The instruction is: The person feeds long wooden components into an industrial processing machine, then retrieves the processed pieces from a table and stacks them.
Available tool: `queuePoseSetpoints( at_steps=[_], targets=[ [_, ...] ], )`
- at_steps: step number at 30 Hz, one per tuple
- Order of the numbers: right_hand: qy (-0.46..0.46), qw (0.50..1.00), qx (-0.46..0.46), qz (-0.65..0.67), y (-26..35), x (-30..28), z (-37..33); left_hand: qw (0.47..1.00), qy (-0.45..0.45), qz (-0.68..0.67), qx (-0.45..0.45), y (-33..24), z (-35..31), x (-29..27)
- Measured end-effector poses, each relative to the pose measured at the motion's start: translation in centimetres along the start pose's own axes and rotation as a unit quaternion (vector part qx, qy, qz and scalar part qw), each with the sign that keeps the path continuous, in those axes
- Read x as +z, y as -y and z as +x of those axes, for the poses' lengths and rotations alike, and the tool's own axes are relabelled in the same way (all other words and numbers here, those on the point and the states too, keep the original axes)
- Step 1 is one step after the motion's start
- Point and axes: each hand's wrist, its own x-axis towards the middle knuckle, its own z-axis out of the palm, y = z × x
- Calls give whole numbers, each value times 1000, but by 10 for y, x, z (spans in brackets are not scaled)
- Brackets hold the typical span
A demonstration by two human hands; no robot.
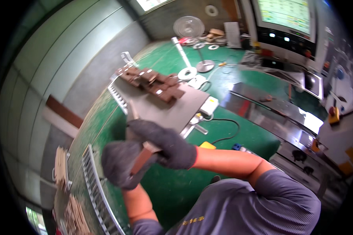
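Both my hands wear dark grey gloves and are close together at the near end of a table. My left hand (121,162), blurred by motion, is closed on a short brown rectangular piece (142,159). My right hand (166,143) comes in from the right, with its fingers closed at the piece's upper, paler end. The gloves hide part of the piece, and its exact kind cannot be made out. Just beyond the gloves, a narrow tan strip (132,111) points up beside the table edge; its lower end is hidden.
Several brown blocks (157,84) are heaped on the far part of the grey table (188,105). A roller conveyor (94,188) runs along the left, near stacked wooden strips (60,168). To the right are a metal-topped bench (270,103) and a machine screen (284,15). A black cable (237,127) lies on the green floor.
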Motion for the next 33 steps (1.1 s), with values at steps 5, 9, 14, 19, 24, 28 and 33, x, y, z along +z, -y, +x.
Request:
queuePoseSetpoints(
  at_steps=[5, 9, 14, 19, 24, 28, 33],
  targets=[
    [-20, 999, 6, -50, 17, 13, 4, 1000, -15, 4, 4, 1, -6, -10],
    [-39, 998, -11, -56, 10, 7, 1, 998, -42, -47, 0, 10, -8, 5],
    [-45, 992, 62, -101, 24, -4, 7, 997, 58, 49, -10, 18, -6, 17],
    [-81, 983, 117, -115, 38, -2, 5, 985, 130, 113, -29, 27, -27, 21],
    [-74, 977, 159, -120, 46, -9, 5, 997, 74, -10, 32, 31, -30, 34],
    [-64, 977, 169, -116, 36, -18, -6, 982, 46, -172, 64, 31, -24, 50],
    [-175, 943, 283, 26, 20, -37, -94, 927, -52, -361, -93, 69, -71, 86]
  ],
)
